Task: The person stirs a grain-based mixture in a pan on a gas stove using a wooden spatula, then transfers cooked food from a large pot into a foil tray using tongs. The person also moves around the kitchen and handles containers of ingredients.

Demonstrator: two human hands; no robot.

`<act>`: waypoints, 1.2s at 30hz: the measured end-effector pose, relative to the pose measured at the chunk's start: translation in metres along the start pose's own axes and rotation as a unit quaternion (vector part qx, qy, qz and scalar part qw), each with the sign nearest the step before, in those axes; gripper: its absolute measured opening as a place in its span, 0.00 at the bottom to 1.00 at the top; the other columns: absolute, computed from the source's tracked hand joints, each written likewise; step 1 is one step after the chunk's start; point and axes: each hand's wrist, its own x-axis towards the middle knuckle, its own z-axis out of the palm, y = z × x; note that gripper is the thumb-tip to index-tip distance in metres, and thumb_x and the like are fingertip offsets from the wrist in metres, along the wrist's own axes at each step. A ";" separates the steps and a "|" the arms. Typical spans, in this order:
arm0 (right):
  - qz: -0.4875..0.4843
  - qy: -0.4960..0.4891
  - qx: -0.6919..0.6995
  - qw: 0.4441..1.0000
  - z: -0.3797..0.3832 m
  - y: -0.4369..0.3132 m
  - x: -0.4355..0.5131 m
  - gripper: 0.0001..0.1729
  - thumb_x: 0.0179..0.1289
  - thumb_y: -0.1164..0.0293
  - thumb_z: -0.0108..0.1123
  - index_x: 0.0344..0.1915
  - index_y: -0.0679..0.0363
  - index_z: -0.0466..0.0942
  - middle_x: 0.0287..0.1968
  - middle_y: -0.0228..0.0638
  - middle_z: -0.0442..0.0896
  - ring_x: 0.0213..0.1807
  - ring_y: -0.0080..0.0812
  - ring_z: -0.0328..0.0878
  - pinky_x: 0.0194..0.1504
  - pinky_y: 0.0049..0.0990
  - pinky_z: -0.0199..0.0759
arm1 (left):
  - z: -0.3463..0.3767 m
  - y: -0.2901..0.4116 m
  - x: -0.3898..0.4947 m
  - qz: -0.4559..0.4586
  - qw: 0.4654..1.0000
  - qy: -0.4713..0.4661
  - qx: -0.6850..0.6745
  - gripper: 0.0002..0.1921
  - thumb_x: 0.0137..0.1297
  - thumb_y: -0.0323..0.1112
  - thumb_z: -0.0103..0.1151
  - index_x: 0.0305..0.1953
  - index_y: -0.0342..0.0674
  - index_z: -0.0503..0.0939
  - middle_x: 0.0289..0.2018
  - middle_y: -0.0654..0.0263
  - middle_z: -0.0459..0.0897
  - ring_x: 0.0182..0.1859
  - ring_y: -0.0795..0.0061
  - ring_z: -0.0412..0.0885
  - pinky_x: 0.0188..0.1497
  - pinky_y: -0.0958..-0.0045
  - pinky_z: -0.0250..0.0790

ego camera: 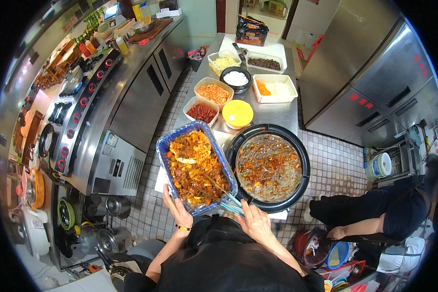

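Observation:
My left hand (178, 209) holds the near left corner of a blue tray (160, 157) lined with clear film. Saucy orange-brown food with pale egg-like pieces (189, 160) fills the tray. In my right hand (253, 219) are light-blue-handled tongs or chopsticks (230, 204); which of these cannot be told. Their tips rest in the food near the tray's near end. Right beside the tray stands a round black pan (306, 164), its pale base smeared with red-brown sauce and scraps. A yellow-lidded tub (237, 113) sits beyond the two.
Farther along the steel table (186, 98) stand tubs of red paste (201, 111), shredded orange food (214, 93) and white shreds (275, 88), plus a black bowl of white food (236, 78). A stove counter (113, 80) runs along the left. Another person (368, 208) bends over a bin at right.

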 end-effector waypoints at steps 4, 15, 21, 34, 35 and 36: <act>0.056 -0.080 0.024 0.995 -0.002 0.007 -0.013 0.27 0.55 0.67 0.68 0.52 0.66 0.73 0.27 0.39 0.74 0.25 0.38 0.77 0.26 0.33 0.73 | 0.000 -0.001 -0.001 -0.010 1.000 -0.005 -0.023 0.28 0.75 0.43 0.33 0.69 0.32 0.53 0.68 0.49 0.56 0.70 0.53 0.53 0.71 0.58 0.42; 0.228 -0.106 -0.059 0.966 0.020 0.117 -0.011 0.13 0.61 0.62 0.60 0.34 0.62 0.74 0.30 0.47 0.81 0.30 0.53 0.80 0.31 0.44 0.75 | -0.002 0.000 0.001 -0.003 0.999 -0.033 -0.020 0.28 0.77 0.43 0.31 0.71 0.35 0.51 0.71 0.55 0.52 0.72 0.61 0.52 0.72 0.63 0.43; 0.266 -0.111 -0.089 0.953 -0.006 0.118 -0.046 0.16 0.61 0.62 0.61 0.42 0.61 0.77 0.34 0.48 0.82 0.35 0.50 0.82 0.36 0.44 0.75 | -0.001 0.000 0.002 -0.006 0.999 -0.033 -0.028 0.28 0.77 0.44 0.32 0.71 0.35 0.50 0.71 0.56 0.52 0.72 0.62 0.52 0.72 0.63 0.43; 0.298 -0.118 -0.077 0.944 0.035 0.070 -0.044 0.16 0.62 0.63 0.59 0.38 0.65 0.74 0.34 0.48 0.80 0.32 0.50 0.82 0.32 0.43 0.76 | -0.003 -0.001 0.002 -0.006 0.999 -0.035 -0.036 0.28 0.76 0.44 0.33 0.71 0.34 0.51 0.70 0.56 0.53 0.71 0.62 0.53 0.72 0.63 0.44; 0.287 -0.111 -0.083 0.948 0.035 0.070 -0.045 0.15 0.62 0.63 0.59 0.38 0.65 0.74 0.33 0.47 0.80 0.32 0.48 0.82 0.32 0.42 0.76 | -0.003 0.000 0.002 -0.006 0.999 -0.034 -0.034 0.28 0.76 0.44 0.33 0.71 0.34 0.51 0.70 0.55 0.53 0.71 0.62 0.53 0.72 0.63 0.44; 0.266 -0.084 -0.095 0.956 0.034 0.071 -0.046 0.14 0.62 0.64 0.59 0.37 0.64 0.74 0.33 0.46 0.80 0.32 0.47 0.82 0.31 0.41 0.76 | -0.002 0.001 0.002 -0.006 0.999 -0.034 -0.032 0.28 0.76 0.44 0.33 0.71 0.34 0.51 0.70 0.55 0.53 0.71 0.61 0.53 0.72 0.63 0.44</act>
